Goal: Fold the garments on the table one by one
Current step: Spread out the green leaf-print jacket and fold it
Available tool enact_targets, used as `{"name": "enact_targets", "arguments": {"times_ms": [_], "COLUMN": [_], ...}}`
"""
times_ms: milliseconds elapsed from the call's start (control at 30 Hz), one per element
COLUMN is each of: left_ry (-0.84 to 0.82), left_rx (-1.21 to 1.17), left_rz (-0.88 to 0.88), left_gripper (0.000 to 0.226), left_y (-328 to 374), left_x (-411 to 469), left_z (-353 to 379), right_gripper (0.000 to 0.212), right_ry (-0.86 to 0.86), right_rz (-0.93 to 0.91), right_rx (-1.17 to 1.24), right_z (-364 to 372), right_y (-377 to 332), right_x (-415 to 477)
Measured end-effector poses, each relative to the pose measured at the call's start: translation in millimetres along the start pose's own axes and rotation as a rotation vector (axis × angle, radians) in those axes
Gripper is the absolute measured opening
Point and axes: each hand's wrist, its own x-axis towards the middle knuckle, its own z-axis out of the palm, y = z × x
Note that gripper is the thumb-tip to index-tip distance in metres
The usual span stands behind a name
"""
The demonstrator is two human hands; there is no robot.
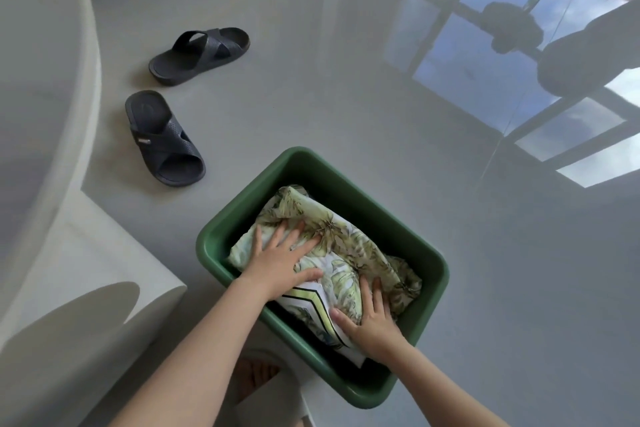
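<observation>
Hands (pixel 281 265) (pixel 375 322) flat atop garment (pixel 346 243) (in green tub (pixel 346 180))

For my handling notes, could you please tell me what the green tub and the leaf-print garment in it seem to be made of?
The tub looks like moulded plastic: smooth matte green, rounded rim. The garment is probably thin, light fabric, judging by its soft creases.
</observation>
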Motion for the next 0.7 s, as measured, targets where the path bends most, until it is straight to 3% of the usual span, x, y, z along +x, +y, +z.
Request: {"name": "enact_targets", "arguments": {"times_ms": [100,167,200,300,433,533,700], "left_ry": [0.34,0.634,0.69,0.543,0.343,0.307,0.356], "left_rx": [-0.21,-0.283,-0.264,-0.23,-0.344,-0.353,-0.419], "left_rz": [-0.004,-0.072,-0.122,-0.289,-0.492,-0.522,-0.542], "left_gripper": [0.055,0.038,0.039,0.059,0.076,0.07,0.053], "left_y": [-3.9,-15.5,-23.5,-44.0,-58.3,-62.0,-63.0], "left_x": [-9.0,-12.9,-13.6,-12.7,-6.1,-3.0,-0.3], "left_z": [-19.8,-32.1,-36.2,-41.6,-44.4,-42.5,-38.6], "right_gripper": [0.1,0.089,0.08,0.072,0.087,0.09,0.093], "right_ry": [0.134,0.282,0.369,0.591,0.593,0.569,0.593], "right_rz": [-0.053,-0.104,-0.119,-0.05,0.197,0.192,0.202], "right_rx": [0.03,0.155,0.212,0.284,0.604,0.818,0.774], "right_z": [-4.2,-5.2,-4.8,-2.6,-6.2,-4.3,0.8], "right_y": [-1.1,-1.3,-0.8,3.4,8.8,12.2,14.5], "right_x": [-13.2,-24.4,-29.3,-38.8,-40.1,-35.4,-30.0]}}
